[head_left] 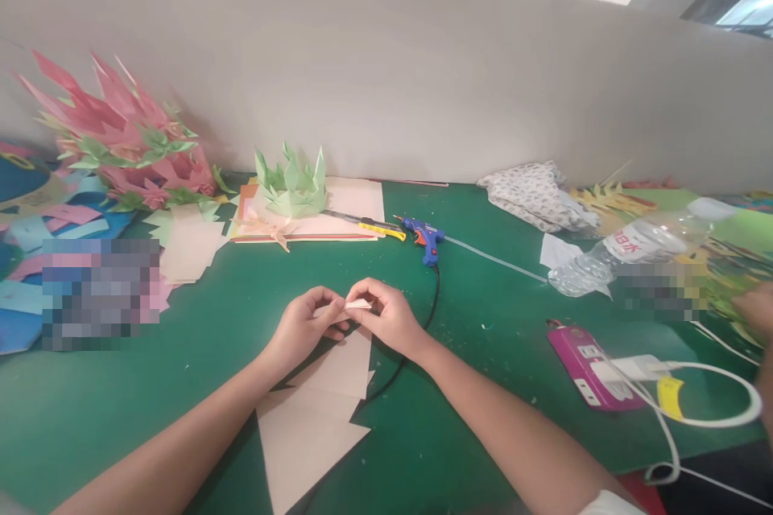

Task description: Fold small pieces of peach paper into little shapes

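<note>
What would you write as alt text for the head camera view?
The left hand and right hand hold a folded pale paper above a green table. Beyond them are a blue glue gun, a yellow cutter and a green paper crown.

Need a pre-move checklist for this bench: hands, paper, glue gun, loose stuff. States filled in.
1. Folded paper gripped: ok, pinched by left hand and right hand.
2. Glue gun away from fingers: ok, lies beyond the hands.
3. Glue gun hot: cannot tell.
4. Cord clear of cut paper: not ok, it seems to pass underneath.
5. Cutter blade retracted: cannot tell, too small.
6. Bottle upright: not ok, on its side.
</note>
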`<state>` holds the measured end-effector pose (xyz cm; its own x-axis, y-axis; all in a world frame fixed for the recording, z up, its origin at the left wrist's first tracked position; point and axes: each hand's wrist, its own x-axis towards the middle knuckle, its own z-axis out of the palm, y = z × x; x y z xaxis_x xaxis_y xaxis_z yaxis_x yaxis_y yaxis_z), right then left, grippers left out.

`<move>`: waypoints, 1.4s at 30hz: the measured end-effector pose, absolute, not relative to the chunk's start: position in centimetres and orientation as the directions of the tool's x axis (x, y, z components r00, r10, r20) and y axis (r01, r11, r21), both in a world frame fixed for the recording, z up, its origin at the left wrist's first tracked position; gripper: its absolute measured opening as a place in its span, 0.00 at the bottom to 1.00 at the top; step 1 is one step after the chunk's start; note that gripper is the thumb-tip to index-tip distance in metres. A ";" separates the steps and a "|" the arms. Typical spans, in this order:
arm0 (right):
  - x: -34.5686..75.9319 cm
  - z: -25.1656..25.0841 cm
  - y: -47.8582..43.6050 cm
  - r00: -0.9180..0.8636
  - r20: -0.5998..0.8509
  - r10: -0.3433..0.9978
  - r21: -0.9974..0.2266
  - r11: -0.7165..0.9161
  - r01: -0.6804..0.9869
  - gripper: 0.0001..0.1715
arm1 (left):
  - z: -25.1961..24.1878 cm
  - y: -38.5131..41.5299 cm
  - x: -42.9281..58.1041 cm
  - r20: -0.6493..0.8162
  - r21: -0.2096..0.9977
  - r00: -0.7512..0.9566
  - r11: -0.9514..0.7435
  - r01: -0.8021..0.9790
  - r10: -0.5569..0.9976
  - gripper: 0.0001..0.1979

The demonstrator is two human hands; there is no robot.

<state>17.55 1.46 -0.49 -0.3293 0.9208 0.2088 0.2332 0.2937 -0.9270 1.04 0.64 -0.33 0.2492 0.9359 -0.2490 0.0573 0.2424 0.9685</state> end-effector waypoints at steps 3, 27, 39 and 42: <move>17.5 -0.5 1.4 -0.319 0.226 0.920 -0.906 0.319 0.278 0.02 | -0.5 0.7 1.0 -0.241 0.971 0.245 0.235 0.055 0.939 0.16; 17.4 -0.4 1.2 -0.288 0.246 0.925 -0.856 0.347 0.383 0.00 | -0.4 0.8 0.8 -0.260 0.964 0.271 0.266 0.017 0.927 0.14; 17.7 -0.6 1.3 -0.295 0.294 0.909 -0.853 0.389 0.348 0.03 | 0.4 0.7 0.6 -0.210 0.977 0.315 0.192 0.088 0.925 0.14; 17.9 -0.4 1.4 -0.331 0.291 0.898 -0.850 0.401 0.341 0.01 | 0.8 0.8 0.5 -0.242 0.970 0.344 0.217 0.108 0.907 0.14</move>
<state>17.88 1.45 -0.45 -0.3306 0.8979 0.2907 0.3413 0.4009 -0.8501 0.47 0.79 0.81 0.3440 0.9074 -0.2416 0.1084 0.2172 0.9701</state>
